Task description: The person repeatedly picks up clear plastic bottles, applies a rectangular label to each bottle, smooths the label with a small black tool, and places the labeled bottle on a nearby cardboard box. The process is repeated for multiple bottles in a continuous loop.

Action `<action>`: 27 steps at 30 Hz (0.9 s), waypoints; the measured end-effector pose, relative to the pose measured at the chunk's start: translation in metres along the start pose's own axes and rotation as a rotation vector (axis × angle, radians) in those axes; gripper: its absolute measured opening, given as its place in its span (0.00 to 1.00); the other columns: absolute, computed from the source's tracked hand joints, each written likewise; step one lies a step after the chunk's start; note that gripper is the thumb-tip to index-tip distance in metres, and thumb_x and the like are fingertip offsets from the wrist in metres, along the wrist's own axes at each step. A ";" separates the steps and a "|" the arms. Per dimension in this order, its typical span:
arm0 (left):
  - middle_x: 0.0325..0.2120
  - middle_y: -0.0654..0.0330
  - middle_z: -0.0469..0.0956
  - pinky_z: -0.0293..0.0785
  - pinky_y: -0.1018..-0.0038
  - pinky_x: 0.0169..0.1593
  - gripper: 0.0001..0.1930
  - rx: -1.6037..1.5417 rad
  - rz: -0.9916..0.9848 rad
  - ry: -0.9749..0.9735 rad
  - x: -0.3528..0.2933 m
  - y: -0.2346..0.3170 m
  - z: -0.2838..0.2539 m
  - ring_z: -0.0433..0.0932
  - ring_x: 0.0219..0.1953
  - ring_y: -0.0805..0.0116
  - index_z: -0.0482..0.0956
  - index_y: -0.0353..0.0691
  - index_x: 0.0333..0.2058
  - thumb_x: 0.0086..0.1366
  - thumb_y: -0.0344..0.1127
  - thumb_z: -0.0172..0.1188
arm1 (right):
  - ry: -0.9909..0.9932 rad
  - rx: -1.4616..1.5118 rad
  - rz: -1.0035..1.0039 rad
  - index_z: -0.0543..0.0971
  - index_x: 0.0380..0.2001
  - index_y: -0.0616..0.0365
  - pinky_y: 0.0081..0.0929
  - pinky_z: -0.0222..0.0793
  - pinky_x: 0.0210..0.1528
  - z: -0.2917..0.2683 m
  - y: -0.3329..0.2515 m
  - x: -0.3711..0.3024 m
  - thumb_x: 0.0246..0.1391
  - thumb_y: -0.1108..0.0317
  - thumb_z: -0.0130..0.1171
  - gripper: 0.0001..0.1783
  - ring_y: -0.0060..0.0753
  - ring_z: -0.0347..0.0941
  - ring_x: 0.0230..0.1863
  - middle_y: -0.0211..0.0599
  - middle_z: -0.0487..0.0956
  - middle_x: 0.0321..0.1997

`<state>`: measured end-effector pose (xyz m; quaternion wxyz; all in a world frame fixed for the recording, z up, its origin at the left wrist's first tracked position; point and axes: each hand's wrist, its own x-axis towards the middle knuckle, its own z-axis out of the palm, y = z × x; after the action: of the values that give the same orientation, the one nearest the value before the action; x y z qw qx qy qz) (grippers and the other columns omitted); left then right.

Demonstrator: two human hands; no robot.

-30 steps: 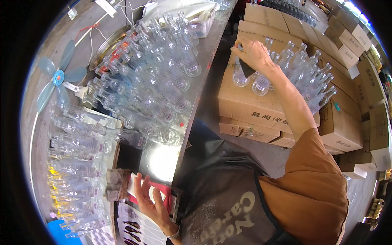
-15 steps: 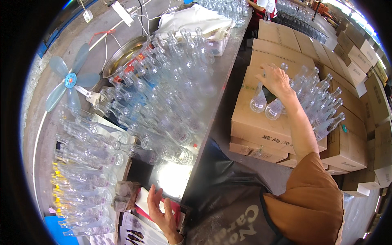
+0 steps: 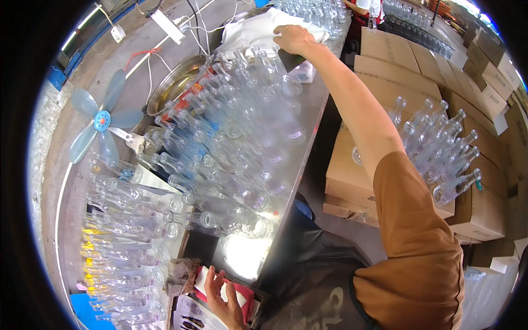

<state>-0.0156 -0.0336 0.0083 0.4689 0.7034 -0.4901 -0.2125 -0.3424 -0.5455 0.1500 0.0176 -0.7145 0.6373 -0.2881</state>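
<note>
My right hand [image 3: 295,40] is stretched far forward over a pile of white sheets [image 3: 258,30], its fingers bent down at the pile. A dark flat piece [image 3: 290,59] hangs under the palm and looks held there; the fingertips are partly hidden. Just below stand clear glass bottles [image 3: 242,118], crowded on the metal table. My left hand [image 3: 224,300] is open with fingers apart, beside a red holder [image 3: 242,294] with a white slip on it. Near it lie a brown wrapped block [image 3: 182,273] and a brightly lit patch [image 3: 246,256] of tabletop.
More bottles lie in rows [image 3: 129,269] at left. A blue-bladed fan [image 3: 102,121] and a metal basin [image 3: 173,82] stand beyond. On the right, bottles [image 3: 440,148] stand on stacked cartons [image 3: 352,173]. Another person's sleeve [image 3: 375,8] shows at the far end.
My right hand has moved left and forward, from the bottles on the carton to the white sheets, the dark piece going along. My left hand stays by the red holder.
</note>
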 end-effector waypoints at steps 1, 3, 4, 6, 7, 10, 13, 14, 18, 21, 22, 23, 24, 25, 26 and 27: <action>0.62 0.50 0.72 0.72 0.68 0.57 0.26 0.009 -0.007 0.013 -0.002 -0.003 -0.002 0.78 0.55 0.60 0.67 0.33 0.63 0.68 0.31 0.59 | -0.061 -0.017 0.011 0.79 0.56 0.45 0.46 0.70 0.60 0.011 0.002 0.015 0.58 0.59 0.56 0.22 0.50 0.73 0.61 0.41 0.77 0.61; 0.61 0.49 0.72 0.72 0.68 0.57 0.27 0.007 -0.042 0.015 -0.003 -0.011 -0.003 0.78 0.55 0.60 0.67 0.33 0.63 0.68 0.31 0.60 | -0.136 -0.068 -0.064 0.77 0.59 0.44 0.43 0.69 0.62 0.037 0.017 0.047 0.56 0.60 0.56 0.25 0.49 0.72 0.62 0.41 0.77 0.62; 0.61 0.50 0.72 0.72 0.68 0.57 0.27 -0.005 -0.057 0.004 -0.001 -0.012 0.000 0.78 0.55 0.60 0.67 0.33 0.63 0.68 0.31 0.60 | -0.147 -0.105 -0.143 0.76 0.60 0.44 0.41 0.69 0.62 0.050 0.037 0.065 0.55 0.59 0.56 0.27 0.49 0.73 0.61 0.43 0.77 0.61; 0.61 0.50 0.72 0.72 0.68 0.57 0.27 -0.015 -0.100 -0.001 0.000 -0.013 0.002 0.77 0.55 0.60 0.68 0.33 0.63 0.67 0.31 0.61 | -0.235 -0.133 -0.284 0.77 0.60 0.46 0.37 0.70 0.61 0.066 0.049 0.087 0.51 0.58 0.58 0.30 0.47 0.75 0.59 0.45 0.79 0.58; 0.61 0.50 0.72 0.72 0.68 0.57 0.27 -0.006 -0.106 0.006 0.000 -0.011 0.002 0.77 0.55 0.60 0.68 0.32 0.63 0.67 0.31 0.61 | -0.310 -0.086 -0.298 0.78 0.59 0.46 0.36 0.70 0.60 0.069 0.050 0.090 0.51 0.58 0.59 0.29 0.46 0.76 0.58 0.45 0.80 0.57; 0.61 0.51 0.72 0.72 0.69 0.57 0.27 0.021 -0.113 0.014 0.003 0.000 0.005 0.78 0.54 0.61 0.68 0.32 0.63 0.67 0.30 0.61 | -0.440 0.018 -0.311 0.83 0.50 0.48 0.34 0.72 0.52 0.068 0.060 0.098 0.46 0.56 0.64 0.25 0.43 0.78 0.50 0.45 0.82 0.49; 0.60 0.52 0.73 0.73 0.69 0.56 0.26 0.055 -0.113 0.011 0.004 0.005 0.007 0.78 0.54 0.61 0.69 0.32 0.63 0.67 0.30 0.61 | -0.390 -0.027 -0.297 0.84 0.45 0.48 0.37 0.75 0.50 0.072 0.067 0.089 0.44 0.61 0.67 0.21 0.42 0.79 0.48 0.40 0.83 0.47; 0.60 0.52 0.73 0.73 0.68 0.56 0.26 0.061 -0.113 -0.001 0.004 0.005 0.007 0.78 0.53 0.62 0.69 0.32 0.62 0.67 0.30 0.61 | -0.346 -0.002 -0.286 0.84 0.43 0.48 0.37 0.75 0.50 0.072 0.071 0.082 0.43 0.62 0.67 0.19 0.43 0.79 0.48 0.40 0.83 0.45; 0.58 0.54 0.74 0.74 0.68 0.55 0.25 0.075 -0.081 0.000 -0.002 0.000 0.005 0.78 0.53 0.63 0.71 0.34 0.61 0.66 0.29 0.61 | -0.239 -0.063 -0.288 0.85 0.42 0.45 0.37 0.75 0.52 0.057 0.079 0.066 0.45 0.62 0.65 0.18 0.46 0.79 0.51 0.42 0.83 0.49; 0.56 0.55 0.74 0.74 0.68 0.55 0.24 0.105 -0.056 0.003 -0.004 0.009 0.001 0.79 0.52 0.63 0.71 0.34 0.61 0.66 0.29 0.61 | -0.099 -0.037 -0.229 0.85 0.41 0.43 0.37 0.75 0.53 0.028 0.088 0.067 0.45 0.61 0.63 0.17 0.49 0.80 0.49 0.43 0.84 0.46; 0.57 0.55 0.74 0.73 0.68 0.56 0.24 0.103 -0.060 0.009 -0.007 0.009 -0.002 0.79 0.52 0.63 0.72 0.35 0.60 0.66 0.28 0.61 | -0.073 -0.089 -0.251 0.85 0.41 0.45 0.38 0.74 0.53 0.013 0.082 0.068 0.45 0.59 0.64 0.17 0.49 0.80 0.48 0.45 0.84 0.44; 0.56 0.54 0.75 0.73 0.67 0.56 0.25 0.088 -0.062 0.021 -0.009 0.008 -0.004 0.79 0.52 0.62 0.72 0.34 0.60 0.64 0.28 0.62 | -0.045 -0.143 -0.273 0.85 0.41 0.46 0.38 0.74 0.52 -0.003 0.076 0.069 0.44 0.58 0.64 0.18 0.49 0.80 0.47 0.47 0.84 0.42; 0.56 0.52 0.75 0.73 0.67 0.55 0.26 0.057 -0.052 0.016 -0.007 0.004 -0.002 0.79 0.51 0.60 0.72 0.34 0.60 0.63 0.28 0.64 | 0.045 -0.198 -0.307 0.85 0.41 0.46 0.38 0.74 0.52 -0.025 0.095 0.079 0.45 0.57 0.63 0.17 0.49 0.81 0.46 0.47 0.84 0.41; 0.56 0.51 0.76 0.74 0.66 0.55 0.28 0.027 -0.047 0.010 -0.006 0.001 0.001 0.80 0.51 0.59 0.73 0.34 0.60 0.61 0.29 0.65 | 0.129 -0.253 -0.342 0.85 0.41 0.46 0.39 0.74 0.51 -0.045 0.112 0.088 0.46 0.56 0.63 0.17 0.49 0.81 0.45 0.47 0.84 0.41; 0.55 0.51 0.76 0.73 0.66 0.56 0.27 0.013 -0.045 0.030 -0.011 0.002 -0.001 0.79 0.52 0.59 0.73 0.34 0.60 0.61 0.28 0.65 | 0.151 -0.250 -0.393 0.84 0.41 0.46 0.39 0.74 0.50 -0.055 0.087 0.071 0.47 0.56 0.62 0.17 0.49 0.81 0.44 0.47 0.84 0.40; 0.54 0.52 0.77 0.73 0.67 0.57 0.27 -0.004 -0.065 0.052 -0.016 0.006 -0.005 0.79 0.52 0.60 0.73 0.34 0.60 0.61 0.27 0.63 | 0.171 -0.235 -0.452 0.84 0.42 0.46 0.39 0.74 0.49 -0.078 0.050 0.044 0.48 0.56 0.62 0.17 0.48 0.81 0.43 0.46 0.84 0.40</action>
<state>-0.0221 -0.0177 0.0134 0.4757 0.7234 -0.4543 -0.2100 -0.4199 -0.5689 0.2125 -0.1839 -0.8089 0.4898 -0.2681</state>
